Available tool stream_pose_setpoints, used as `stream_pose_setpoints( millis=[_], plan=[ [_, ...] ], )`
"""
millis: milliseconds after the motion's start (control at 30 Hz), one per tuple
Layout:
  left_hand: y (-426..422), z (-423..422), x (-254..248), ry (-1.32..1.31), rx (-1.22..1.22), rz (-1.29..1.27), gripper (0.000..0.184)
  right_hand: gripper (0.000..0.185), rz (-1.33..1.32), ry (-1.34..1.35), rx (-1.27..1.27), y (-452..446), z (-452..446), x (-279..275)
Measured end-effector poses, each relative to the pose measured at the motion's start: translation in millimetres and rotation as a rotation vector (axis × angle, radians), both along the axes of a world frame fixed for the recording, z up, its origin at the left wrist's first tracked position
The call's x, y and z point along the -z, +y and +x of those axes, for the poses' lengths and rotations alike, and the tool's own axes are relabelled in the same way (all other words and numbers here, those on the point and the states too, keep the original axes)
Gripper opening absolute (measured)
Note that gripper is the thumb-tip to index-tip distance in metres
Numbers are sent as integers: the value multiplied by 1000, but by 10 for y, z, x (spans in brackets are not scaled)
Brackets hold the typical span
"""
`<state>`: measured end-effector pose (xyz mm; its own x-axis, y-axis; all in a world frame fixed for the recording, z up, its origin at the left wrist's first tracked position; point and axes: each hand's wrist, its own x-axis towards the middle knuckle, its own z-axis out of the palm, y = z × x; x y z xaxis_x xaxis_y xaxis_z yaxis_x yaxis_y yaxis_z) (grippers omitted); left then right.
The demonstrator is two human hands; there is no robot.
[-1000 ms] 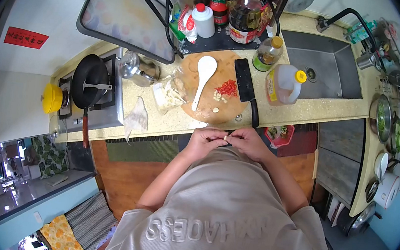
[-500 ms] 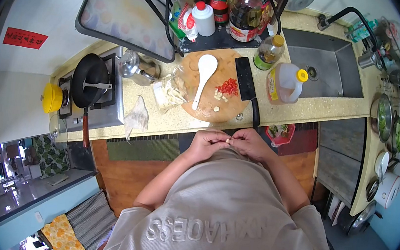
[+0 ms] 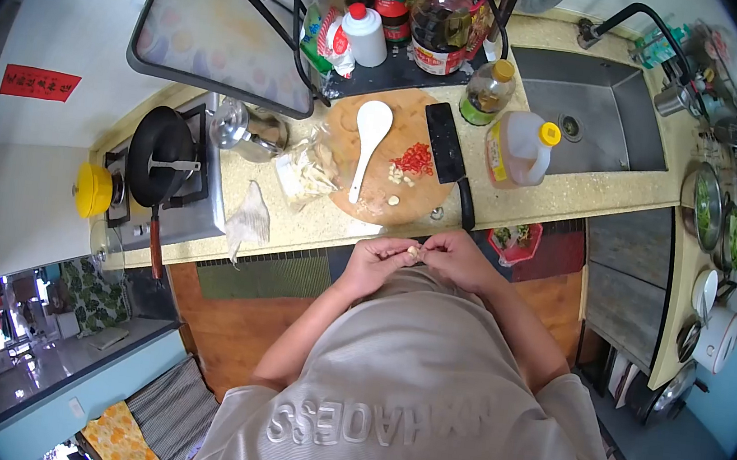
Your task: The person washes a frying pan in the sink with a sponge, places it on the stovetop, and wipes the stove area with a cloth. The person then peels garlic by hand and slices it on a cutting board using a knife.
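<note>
A small pale garlic clove (image 3: 413, 251) is pinched between the fingertips of my two hands, just in front of the counter edge. My left hand (image 3: 377, 262) grips it from one side and my right hand (image 3: 458, 260) from the other. Beyond them lies a round wooden cutting board (image 3: 345, 200). On it are chopped red chili (image 3: 415, 157), cut garlic pieces (image 3: 398, 176), a single clove (image 3: 393, 201) and a white spoon (image 3: 372, 131). A black cleaver (image 3: 445, 143) rests across the board's right edge, its handle pointing toward me.
Left of the board are a plastic bag of pale pieces (image 3: 305, 173), a cloth (image 3: 249, 218), a metal kettle (image 3: 252, 130) and a wok (image 3: 161, 138) on the stove. To the right stand a jug (image 3: 514, 151) and the sink (image 3: 617, 122). A red bin (image 3: 515, 244) sits below.
The view has shifted slightly. My fingers have turned the clove a little, and more of it shows against my left fingertips.
</note>
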<state>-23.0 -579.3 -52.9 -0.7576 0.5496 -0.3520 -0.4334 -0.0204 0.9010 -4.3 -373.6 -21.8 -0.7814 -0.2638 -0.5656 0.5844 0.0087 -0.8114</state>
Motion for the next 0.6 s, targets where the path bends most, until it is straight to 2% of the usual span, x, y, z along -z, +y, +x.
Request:
stream_pose_setpoints(
  millis=[133,200,267,433,600],
  plan=[
    [7,-28,34,-251,-76,149,24,16,-10,7,48,41,44,198],
    [13,-39,53,-358,-95,223,25,16,31,160,50,103,101,309],
    [-4,-53,122,-485,-147,364,25,15,50,92,77,215,146,179],
    [101,-65,198,-499,-122,387,24,14,111,-4,180,417,339,151],
    [311,-114,67,-459,-51,337,24,11,34,217,188,334,310,300]
  ],
)
